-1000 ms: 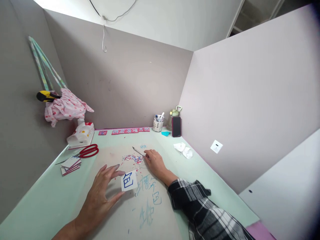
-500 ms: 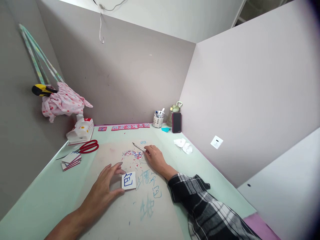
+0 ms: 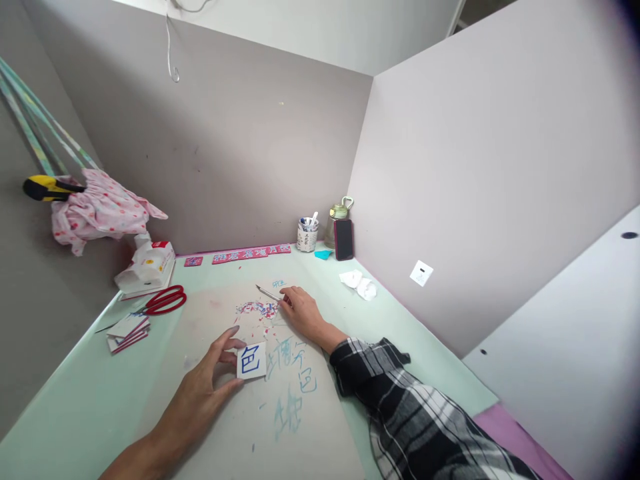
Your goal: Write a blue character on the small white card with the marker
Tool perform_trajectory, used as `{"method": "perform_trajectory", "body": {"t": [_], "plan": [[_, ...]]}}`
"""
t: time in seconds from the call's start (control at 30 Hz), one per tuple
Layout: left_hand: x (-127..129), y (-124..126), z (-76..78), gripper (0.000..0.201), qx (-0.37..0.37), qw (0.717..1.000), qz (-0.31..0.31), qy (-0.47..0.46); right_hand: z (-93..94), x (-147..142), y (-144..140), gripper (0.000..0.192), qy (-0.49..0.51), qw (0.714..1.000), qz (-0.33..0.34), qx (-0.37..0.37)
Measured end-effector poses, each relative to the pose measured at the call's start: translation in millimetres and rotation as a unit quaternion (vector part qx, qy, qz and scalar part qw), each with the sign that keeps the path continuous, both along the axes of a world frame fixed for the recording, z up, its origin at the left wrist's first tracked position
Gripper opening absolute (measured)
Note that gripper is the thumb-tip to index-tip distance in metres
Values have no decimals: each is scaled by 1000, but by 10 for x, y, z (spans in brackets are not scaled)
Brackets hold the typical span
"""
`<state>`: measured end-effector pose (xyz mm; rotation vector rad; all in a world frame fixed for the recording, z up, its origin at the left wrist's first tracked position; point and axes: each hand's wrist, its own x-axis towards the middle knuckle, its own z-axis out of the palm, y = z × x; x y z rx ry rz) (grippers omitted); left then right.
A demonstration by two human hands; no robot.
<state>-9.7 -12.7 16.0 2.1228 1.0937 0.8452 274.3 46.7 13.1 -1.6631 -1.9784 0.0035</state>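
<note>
I sit at a pale green tabletop (image 3: 90, 393) boxed in by plain grey partition walls (image 3: 250, 153), with a worn beige mat (image 3: 220, 413) spread in front of me, smeared with blue writing. My left hand (image 3: 203, 387) lies on the mat with thumb and fingers pinching the left edge of a small white card (image 3: 251, 361) bearing a blue character; the card lies flat on the mat, just in front of me. My right hand (image 3: 303, 312), in a plaid sleeve (image 3: 400, 407), rests further back on the mat with its fingers closed around a thin craft knife (image 3: 267, 293), whose tip points away to the left. Beside it lies a scatter of red and blue paper scraps (image 3: 256, 309). At the left edge sit red scissors (image 3: 164, 301) and a small stack of cards (image 3: 127, 331). Along the back wall runs a red paper strip (image 3: 250, 253), with a pen cup (image 3: 305, 235), a bottle (image 3: 336, 220) and a dark phone (image 3: 343, 239) in the corner. Crumpled white tissue (image 3: 359, 285) lies near the right wall. A pink cloth (image 3: 95, 210) hangs on the left partition
</note>
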Motion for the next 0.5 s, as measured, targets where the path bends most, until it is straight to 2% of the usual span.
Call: {"method": "perform_trajectory", "body": {"t": [0.2, 0.33, 0.43, 0.5], "plan": [[-12, -2, 35, 64, 17, 999, 25, -10, -15, 3, 9, 30, 1, 1000, -2, -11], [-3, 11, 18, 65, -8, 1000, 11, -3, -7, -2, -1, 30, 3, 1000, -7, -13], [-17, 28, 4, 62, 64, 997, 42, -8, 1, -2, -6, 30, 6, 1000, -7, -14], [-34, 42, 11, 54, 128, 991, 26, 2, 0, 0, -5, 30, 7, 1000, -6, -13]]}}
